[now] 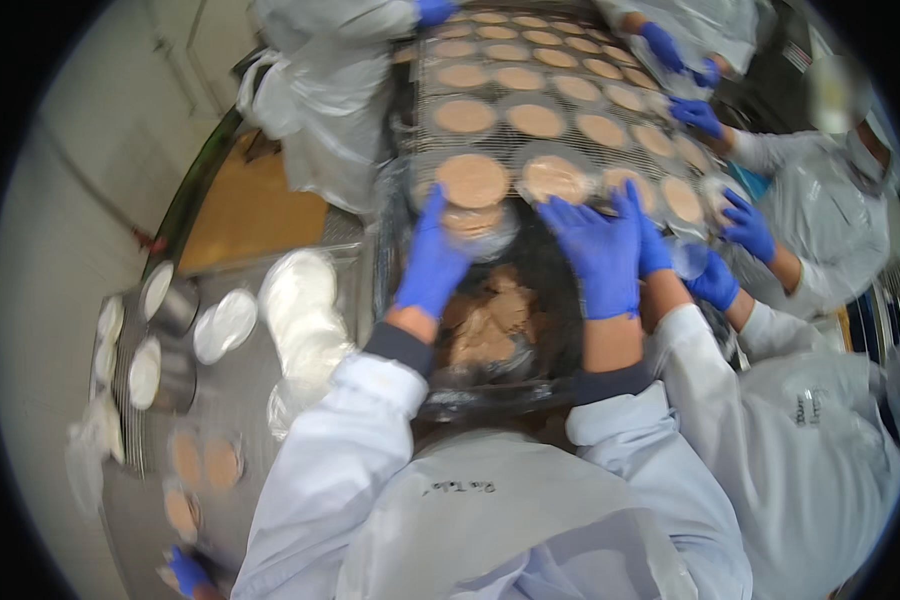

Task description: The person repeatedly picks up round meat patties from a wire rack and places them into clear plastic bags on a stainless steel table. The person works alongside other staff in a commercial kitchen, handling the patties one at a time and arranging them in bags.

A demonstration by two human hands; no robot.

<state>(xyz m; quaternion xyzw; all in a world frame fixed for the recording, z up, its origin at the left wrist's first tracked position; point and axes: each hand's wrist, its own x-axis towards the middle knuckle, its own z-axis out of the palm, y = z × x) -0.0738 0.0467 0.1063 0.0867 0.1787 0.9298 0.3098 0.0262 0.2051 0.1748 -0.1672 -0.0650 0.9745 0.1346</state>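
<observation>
My left hand (pixel 435 262), in a blue glove, is closed at the left edge of a round tan patty (pixel 473 181). Just under that patty lie more patties on clear film, a small stack (pixel 473 222) blurred by motion. My right hand (pixel 598 255), also gloved, has its fingers stretched toward the near edge of another patty (pixel 556 178) on the wire conveyor (pixel 490 93). A co-worker's gloved hand (pixel 652 240) is close beside it, partly hidden. Below and between my hands, a dark tray (pixel 550 345) holds crumpled tan paste (pixel 492 320).
Co-workers in white stand along both sides of the conveyor, their gloved hands (pixel 748 228) near patties at the right. On the steel table (pixel 260 470) at left are stacked white film discs (pixel 305 300), metal cylinders (pixel 165 372) and several patties (pixel 222 463). Another gloved hand (pixel 187 572) shows there.
</observation>
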